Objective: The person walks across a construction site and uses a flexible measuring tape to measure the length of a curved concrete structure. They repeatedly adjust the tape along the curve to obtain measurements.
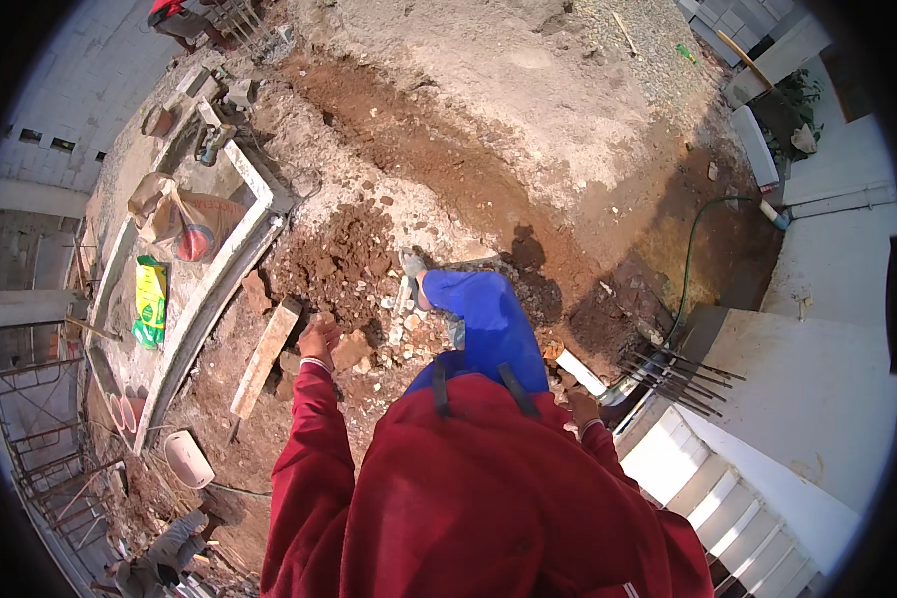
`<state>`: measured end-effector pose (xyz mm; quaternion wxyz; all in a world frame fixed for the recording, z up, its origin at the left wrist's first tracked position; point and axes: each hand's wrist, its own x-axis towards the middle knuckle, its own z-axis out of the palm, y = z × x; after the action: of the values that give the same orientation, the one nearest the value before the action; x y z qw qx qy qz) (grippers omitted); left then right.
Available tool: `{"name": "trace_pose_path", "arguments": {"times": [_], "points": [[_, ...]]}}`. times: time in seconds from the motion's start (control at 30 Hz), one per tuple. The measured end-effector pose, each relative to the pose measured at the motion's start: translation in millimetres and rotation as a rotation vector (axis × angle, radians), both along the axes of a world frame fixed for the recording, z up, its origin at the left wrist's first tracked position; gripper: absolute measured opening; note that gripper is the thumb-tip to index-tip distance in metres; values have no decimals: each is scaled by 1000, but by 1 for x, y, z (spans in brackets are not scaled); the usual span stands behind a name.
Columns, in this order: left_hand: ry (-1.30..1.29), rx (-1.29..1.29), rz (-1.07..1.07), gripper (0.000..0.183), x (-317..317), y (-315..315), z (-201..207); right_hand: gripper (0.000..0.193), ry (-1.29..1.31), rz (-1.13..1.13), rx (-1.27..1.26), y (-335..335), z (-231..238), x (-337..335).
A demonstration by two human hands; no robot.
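My left hand hangs over the broken soil with its fingers loosely apart and nothing in them. Just left of it lies a rough wooden plank, and a tan stone is on its right. Beside my right hip is my right hand, small and partly covered by my sleeve, so its fingers do not show clearly. A white pipe-like piece is close above it. One foot is stretched forward onto white rubble; my blue trouser leg is bent.
A shallow trench crosses ahead. Concrete edging at left surrounds a paper sack and a green-yellow bag. Rebar rods and a green hose are at right. Other people appear far left and lower left.
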<state>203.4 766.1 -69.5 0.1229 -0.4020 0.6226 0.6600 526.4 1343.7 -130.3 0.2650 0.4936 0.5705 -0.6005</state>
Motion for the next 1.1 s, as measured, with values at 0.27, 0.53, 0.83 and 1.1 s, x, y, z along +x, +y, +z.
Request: {"name": "trace_pose_path", "arguments": {"times": [0.27,0.53,0.83,1.1], "points": [[11,-35,-413,37,-31,31,72,34,-106,-403,-6,-15,-30,52],[-240,-113,-29,27,33,-47,6,45,-84,-484,-69,-22,-10,-25],[-147,11,-363,35,29,45,-5,35,-189,-474,-98,-18,-12,2],[-336,131,-280,24,62,55,-92,33,-52,-459,16,-2,13,-16]]}}
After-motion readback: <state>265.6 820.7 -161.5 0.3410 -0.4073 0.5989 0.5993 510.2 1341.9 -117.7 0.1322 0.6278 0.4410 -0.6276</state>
